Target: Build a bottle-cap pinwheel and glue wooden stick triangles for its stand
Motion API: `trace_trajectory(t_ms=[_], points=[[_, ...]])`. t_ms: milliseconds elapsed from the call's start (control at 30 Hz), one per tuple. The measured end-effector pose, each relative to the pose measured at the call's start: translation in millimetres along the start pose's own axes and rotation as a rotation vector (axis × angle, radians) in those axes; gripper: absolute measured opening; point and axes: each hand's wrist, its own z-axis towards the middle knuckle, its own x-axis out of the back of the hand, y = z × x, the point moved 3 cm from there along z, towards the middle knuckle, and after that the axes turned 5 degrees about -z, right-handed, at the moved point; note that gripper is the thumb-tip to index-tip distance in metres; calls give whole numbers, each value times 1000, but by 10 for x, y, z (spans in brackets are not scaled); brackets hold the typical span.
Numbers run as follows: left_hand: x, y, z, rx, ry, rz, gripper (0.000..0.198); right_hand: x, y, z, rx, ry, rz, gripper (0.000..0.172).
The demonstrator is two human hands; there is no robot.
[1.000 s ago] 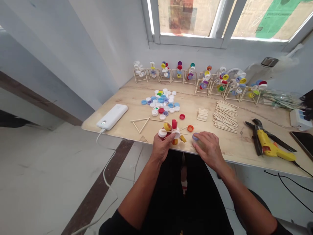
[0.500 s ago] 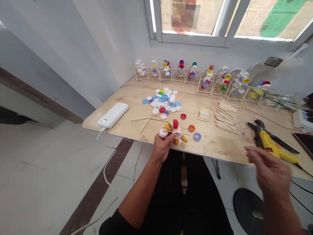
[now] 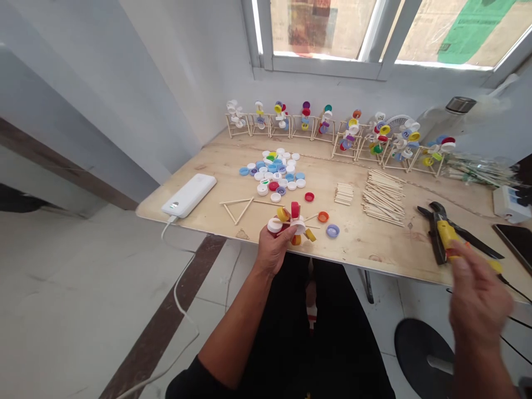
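My left hand (image 3: 271,250) is closed around a small wheel of bottle caps (image 3: 298,223) and wooden sticks, over the table's front edge. White, red and yellow caps stick out from it; the palm hides part. Near it lie an orange cap (image 3: 323,216), a lavender cap (image 3: 332,230) and a triangle of sticks (image 3: 238,211). At the right, my right hand (image 3: 480,296) overlaps the handle of a yellow glue gun (image 3: 448,233). Its fingers are smeared by motion, so their grip is unclear. Black-handled pliers (image 3: 437,207) lie against the gun.
A pile of bottle caps (image 3: 277,170) covers the table's middle, with short sticks (image 3: 344,194) and long sticks (image 3: 383,198) to its right. Finished cap wheels on stick stands (image 3: 305,124) line the wall. A white power bank (image 3: 189,195) lies left; a phone (image 3: 513,244) lies right.
My right hand has moved right and onto the glue gun's handle. My left hand still holds the cap wheel in the same place. The view has shifted slightly.
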Motion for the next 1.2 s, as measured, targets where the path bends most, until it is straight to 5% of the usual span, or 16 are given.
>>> trace_trajectory(t_ms=[167,500,767,1033,1200], points=[[-1,-4,2,1,2,4,33,-507,-611,62,200,-159,160,21],[-14,6,3,18,1,-15,36,-1171,-963,-10,357,-431,-17,33],[-40,31,-6,36,-20,5,31,-1254,-1063,2,355,-439,-135,26],[-11,16,9,61,-51,45,33,-1027,-1157,-5,139,-512,322,29],[8,-3,17,71,-105,71,36,-992,-1334,1,127,-577,422,28]])
